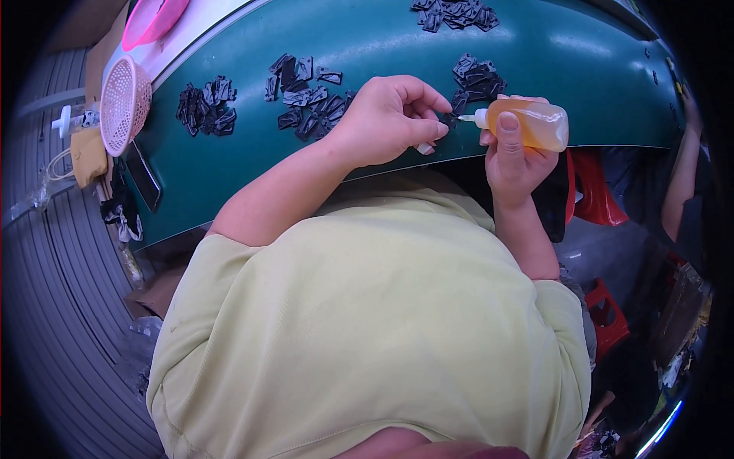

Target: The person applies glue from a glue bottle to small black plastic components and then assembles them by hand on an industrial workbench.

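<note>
Bottle: amber glue bottle (529, 125) lies horizontal at the green table's (581, 69) near edge, white nozzle pointing left.
Right hand (514, 157): fingers wrapped around bottle.
Left hand (390, 118): fingertips pinching a small black piece (448, 120) at the nozzle.

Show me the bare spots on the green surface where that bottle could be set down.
Bare green lies right of the small-parts pile, beyond the amber bottle in the right hand. Another strip runs between the far pile and the middle pile. Crowded around the left hand.
</note>
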The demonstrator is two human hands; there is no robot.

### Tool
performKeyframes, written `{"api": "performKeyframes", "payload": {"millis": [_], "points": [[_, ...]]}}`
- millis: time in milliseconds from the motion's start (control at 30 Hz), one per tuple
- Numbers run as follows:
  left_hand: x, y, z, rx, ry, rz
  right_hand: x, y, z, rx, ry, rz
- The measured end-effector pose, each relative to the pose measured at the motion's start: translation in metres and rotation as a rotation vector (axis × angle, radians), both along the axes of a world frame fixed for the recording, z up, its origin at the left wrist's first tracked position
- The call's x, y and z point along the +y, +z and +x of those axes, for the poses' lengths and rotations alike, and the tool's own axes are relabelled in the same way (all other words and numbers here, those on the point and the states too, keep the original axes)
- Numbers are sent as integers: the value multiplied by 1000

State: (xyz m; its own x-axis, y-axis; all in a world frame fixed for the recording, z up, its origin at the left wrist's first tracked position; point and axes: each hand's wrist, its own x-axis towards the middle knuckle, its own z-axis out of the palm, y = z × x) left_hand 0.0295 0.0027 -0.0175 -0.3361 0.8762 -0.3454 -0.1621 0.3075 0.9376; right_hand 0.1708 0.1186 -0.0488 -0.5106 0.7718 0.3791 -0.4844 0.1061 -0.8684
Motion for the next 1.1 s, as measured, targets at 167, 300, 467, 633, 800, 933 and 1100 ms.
{"api": "performKeyframes", "payload": {"millis": [167,300,467,633,800,933,1100], "points": [[1,-1,0,-44,21,26,4,3,2,76,12,-212],[3,1,-1,-59,40,10,4,4,4,105,73,-191],[6,4,-2,-98,92,-33,-4,5,4,85,162,-186],[5,5,-1,-85,86,-36,-3,0,6,58,165,-165],[6,4,-1,-62,78,-37,-2,-2,6,35,157,-117],[6,5,0,-70,83,-32,-2,0,6,36,162,-131],[6,5,-1,-64,82,-33,-3,2,5,40,155,-129]]}}
